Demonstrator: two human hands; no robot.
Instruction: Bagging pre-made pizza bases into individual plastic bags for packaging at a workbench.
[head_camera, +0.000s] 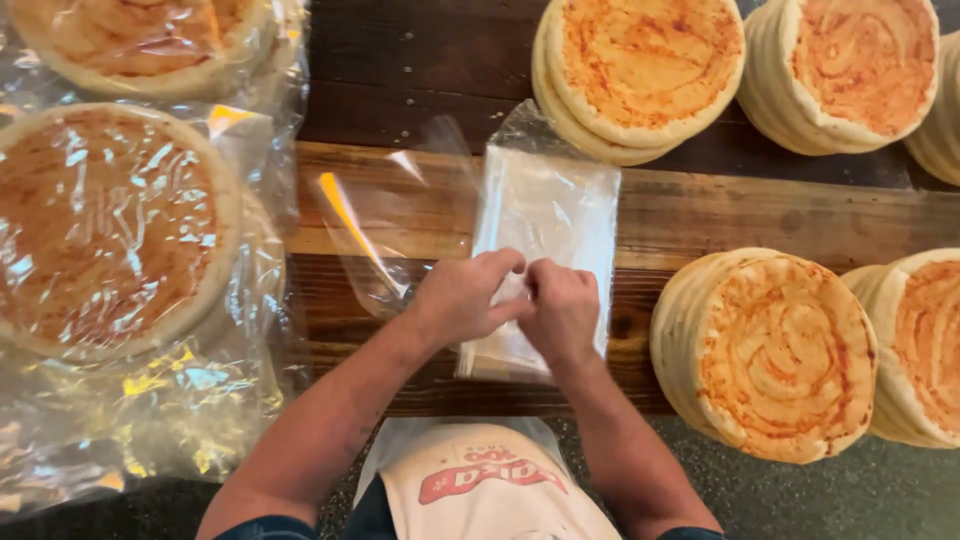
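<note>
Right under the camera there's a white apron (480, 490) with a red print, pressed up to the near edge of the wooden table (700, 215), and both bare forearms reach out from it over the planks. The left hand (462, 297) and the right hand (562, 312) meet knuckle to knuckle near the middle of that near edge, both pinching the top sheet of a stack of clear plastic bags (545, 215); fingertips are clamped on the film, thumbs tucked in, so both grips are closed on the plastic. The stack lies flat, running from the hands away toward the table's middle. Just to its left, one loose bag (385, 215) with a yellow strip is lifted and crumpled, partly overlapping the stack's corner. Over on the left side, bagged flatbreads (105, 225) sit wrapped in shiny film, one big round up front and another wrapped round (150, 40) at the far left corner, with empty wrinkled plastic spilling past the near left edge. On the right, bare stacks crowd in: a tall leaning pile of sauce-smeared flatbreads (770, 355) by the near right edge, close beside the right forearm, and another pile (925, 345) touching it at the frame's edge. Along the far edge stand two more piles (640, 75) and (850, 70), with a sliver of a further one at the corner.
</note>
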